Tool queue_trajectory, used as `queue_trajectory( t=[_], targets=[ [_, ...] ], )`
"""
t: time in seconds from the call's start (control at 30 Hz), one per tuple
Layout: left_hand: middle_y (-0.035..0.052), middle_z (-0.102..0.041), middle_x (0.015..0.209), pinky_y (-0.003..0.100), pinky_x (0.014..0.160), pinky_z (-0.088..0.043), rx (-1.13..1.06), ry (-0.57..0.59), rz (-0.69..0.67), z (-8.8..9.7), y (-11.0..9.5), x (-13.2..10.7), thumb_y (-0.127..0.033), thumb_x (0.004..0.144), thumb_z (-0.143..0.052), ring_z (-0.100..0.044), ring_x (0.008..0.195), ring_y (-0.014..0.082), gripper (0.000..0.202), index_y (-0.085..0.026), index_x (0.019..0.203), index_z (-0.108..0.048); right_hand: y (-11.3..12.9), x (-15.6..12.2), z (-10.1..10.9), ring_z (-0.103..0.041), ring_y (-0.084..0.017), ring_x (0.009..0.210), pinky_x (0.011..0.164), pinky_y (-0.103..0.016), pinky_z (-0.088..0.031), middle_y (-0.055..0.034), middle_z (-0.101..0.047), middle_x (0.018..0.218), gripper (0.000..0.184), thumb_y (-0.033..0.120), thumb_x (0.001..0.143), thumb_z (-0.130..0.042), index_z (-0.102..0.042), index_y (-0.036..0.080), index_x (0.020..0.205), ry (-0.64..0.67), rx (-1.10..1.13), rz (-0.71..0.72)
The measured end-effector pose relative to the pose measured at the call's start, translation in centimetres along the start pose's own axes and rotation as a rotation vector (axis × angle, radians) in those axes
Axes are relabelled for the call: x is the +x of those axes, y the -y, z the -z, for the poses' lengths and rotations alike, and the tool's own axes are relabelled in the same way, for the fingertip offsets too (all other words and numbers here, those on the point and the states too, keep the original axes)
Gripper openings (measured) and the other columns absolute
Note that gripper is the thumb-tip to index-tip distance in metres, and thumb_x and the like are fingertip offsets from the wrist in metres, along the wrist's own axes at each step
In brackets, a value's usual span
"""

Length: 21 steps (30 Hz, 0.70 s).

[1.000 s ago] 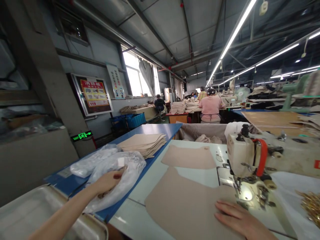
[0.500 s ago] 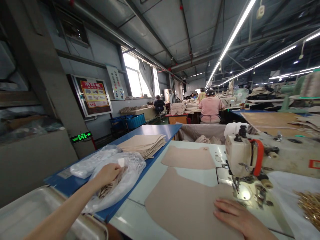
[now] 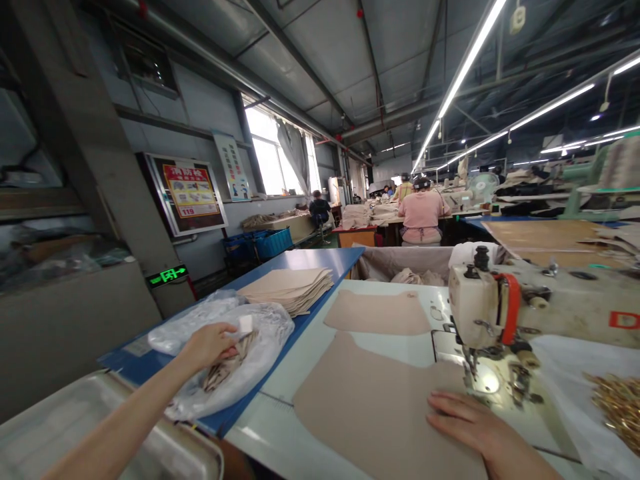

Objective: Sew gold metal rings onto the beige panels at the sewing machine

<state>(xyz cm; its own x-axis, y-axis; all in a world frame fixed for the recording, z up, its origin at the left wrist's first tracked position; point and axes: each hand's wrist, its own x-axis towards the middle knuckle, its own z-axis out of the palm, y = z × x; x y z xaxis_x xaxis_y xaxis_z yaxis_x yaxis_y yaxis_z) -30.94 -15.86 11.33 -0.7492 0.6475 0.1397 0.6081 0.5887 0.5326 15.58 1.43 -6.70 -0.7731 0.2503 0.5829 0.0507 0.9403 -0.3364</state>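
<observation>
My left hand [image 3: 214,345] is over an opened clear plastic bag [image 3: 273,333] on the left. Its fingers are bent and apart, with nothing visible between them. Small beige fabric strips [image 3: 227,370] lie bunched inside the bag, just under the fingers, beside a small white block [image 3: 246,325]. My right hand [image 3: 463,420] rests flat, fingers stretched, on a large beige fabric panel [image 3: 370,400]. That panel's right edge reaches the lit needle area of a sewing machine [image 3: 480,307]. Behind it a smaller beige panel [image 3: 377,313] lies flat on the pale machine table [image 3: 265,427].
A stack of beige panels [image 3: 287,288] sits on the blue table [image 3: 320,259]. Gold metal pieces [image 3: 617,407] lie on white sheeting at the right. A metal tray [image 3: 75,393] is at lower left. Further off, a person in pink [image 3: 423,217] sits facing away.
My left hand has drawn back slightly to the left from the strips in the bag, and its fingers have parted. My right hand stays on the large panel. The view has shifted slightly.
</observation>
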Motion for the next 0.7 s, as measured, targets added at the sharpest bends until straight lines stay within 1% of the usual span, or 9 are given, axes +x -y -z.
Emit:
queue_trajectory(
  t=[0.17, 0.23, 0.3, 0.37, 0.43, 0.47, 0.57, 0.63, 0.7],
  targets=[
    [-0.0014, -0.071, 0.058, 0.024, 0.064, -0.047, 0.092, -0.068, -0.019, 1.8, -1.9, -0.8, -0.019, 0.068, -0.058, -0.069, 0.077, 0.0259, 0.019, -0.016, 0.084, -0.065, 2.5, 1.1, 2.1, -0.058, -0.024, 0.119, 0.1, -0.038, -0.046, -0.0115, -0.063, 0.126, 0.042, 0.017, 0.083, -0.056, -0.064, 0.027, 0.123, 0.031, 0.014, -0.056],
    [-0.0003, -0.075, 0.071, 0.026, 0.07, -0.047, 0.083, -0.106, -0.063, 2.0, -4.0, -1.8, -0.028, 0.07, -0.059, -0.067, 0.088, 0.0276, 0.021, -0.018, 0.087, -0.066, 3.1, 1.6, 2.8, -0.057, -0.024, 0.119, 0.1, -0.039, -0.046, -0.0136, -0.063, 0.126, 0.04, 0.016, 0.084, -0.054, -0.064, 0.023, 0.123, 0.081, 0.018, -0.047],
    [0.0002, -0.075, 0.077, 0.029, 0.072, -0.047, 0.018, -0.107, -0.125, 1.0, -6.9, -3.1, -0.04, 0.07, -0.061, -0.067, 0.086, 0.0273, 0.028, -0.019, 0.088, -0.066, 3.4, 2.0, 3.2, -0.056, -0.025, 0.12, 0.102, -0.041, -0.043, -0.016, -0.061, 0.128, 0.041, 0.016, 0.083, -0.054, -0.064, 0.019, 0.122, 0.126, 0.029, -0.06],
    [-0.0002, -0.074, 0.073, 0.031, 0.07, -0.049, -0.083, -0.004, -0.205, -1.7, -10.0, -4.7, -0.047, 0.066, -0.064, -0.067, 0.079, 0.026, 0.032, -0.02, 0.083, -0.067, 3.3, 2.5, 3.3, -0.054, -0.024, 0.121, 0.104, -0.039, -0.041, -0.0152, -0.061, 0.128, 0.038, 0.017, 0.083, -0.055, -0.065, 0.018, 0.12, 0.123, 0.058, -0.084],
    [-0.0002, -0.073, 0.069, 0.031, 0.064, -0.051, -0.23, 0.237, -0.284, -5.7, -13.0, -6.5, -0.049, 0.061, -0.068, -0.067, 0.072, 0.0247, 0.031, -0.021, 0.075, -0.067, 3.0, 3.1, 3.6, -0.053, -0.022, 0.122, 0.105, -0.034, -0.039, -0.0126, -0.061, 0.128, 0.034, 0.018, 0.084, -0.057, -0.066, 0.017, 0.116, 0.118, 0.044, -0.099],
    [0.0, -0.073, 0.069, 0.031, 0.064, -0.053, -0.315, 0.366, -0.315, -8.1, -14.5, -7.4, -0.049, 0.059, -0.069, -0.068, 0.071, 0.0243, 0.03, -0.022, 0.072, -0.066, 2.9, 3.4, 3.8, -0.052, -0.023, 0.122, 0.105, -0.034, -0.038, -0.0116, -0.061, 0.129, 0.034, 0.02, 0.082, -0.06, -0.066, 0.017, 0.115, 0.154, -0.002, -0.089],
    [0.0009, -0.074, 0.068, 0.032, 0.07, -0.056, -0.526, 0.603, -0.365, -15.1, -18.2, -9.5, -0.047, 0.056, -0.071, -0.071, 0.075, 0.0252, 0.028, -0.022, 0.068, -0.065, 3.6, 4.3, 4.9, -0.048, -0.026, 0.126, 0.106, -0.039, -0.035, -0.012, -0.057, 0.132, 0.036, 0.021, 0.086, -0.056, -0.061, 0.019, 0.122, 0.321, -0.216, -0.105],
    [0.002, -0.075, 0.07, 0.034, 0.075, -0.057, -0.565, 0.684, -0.382, -18.7, -20.0, -10.1, -0.047, 0.057, -0.068, -0.072, 0.078, 0.026, 0.03, -0.022, 0.075, -0.067, 4.7, 4.3, 5.6, -0.049, -0.026, 0.124, 0.105, -0.039, -0.036, -0.0141, -0.058, 0.129, 0.033, 0.021, 0.091, -0.05, -0.059, 0.016, 0.122, 0.351, -0.346, -0.142],
    [0.0032, -0.076, 0.075, 0.036, 0.077, -0.057, -0.534, 0.69, -0.41, -21.0, -21.1, -10.1, -0.047, 0.059, -0.064, -0.072, 0.079, 0.0268, 0.035, -0.022, 0.082, -0.068, 5.9, 3.4, 6.4, -0.048, -0.026, 0.123, 0.104, -0.037, -0.037, -0.0147, -0.057, 0.128, 0.031, 0.022, 0.091, -0.049, -0.059, 0.014, 0.119, 0.362, -0.417, -0.155]
  ],
)
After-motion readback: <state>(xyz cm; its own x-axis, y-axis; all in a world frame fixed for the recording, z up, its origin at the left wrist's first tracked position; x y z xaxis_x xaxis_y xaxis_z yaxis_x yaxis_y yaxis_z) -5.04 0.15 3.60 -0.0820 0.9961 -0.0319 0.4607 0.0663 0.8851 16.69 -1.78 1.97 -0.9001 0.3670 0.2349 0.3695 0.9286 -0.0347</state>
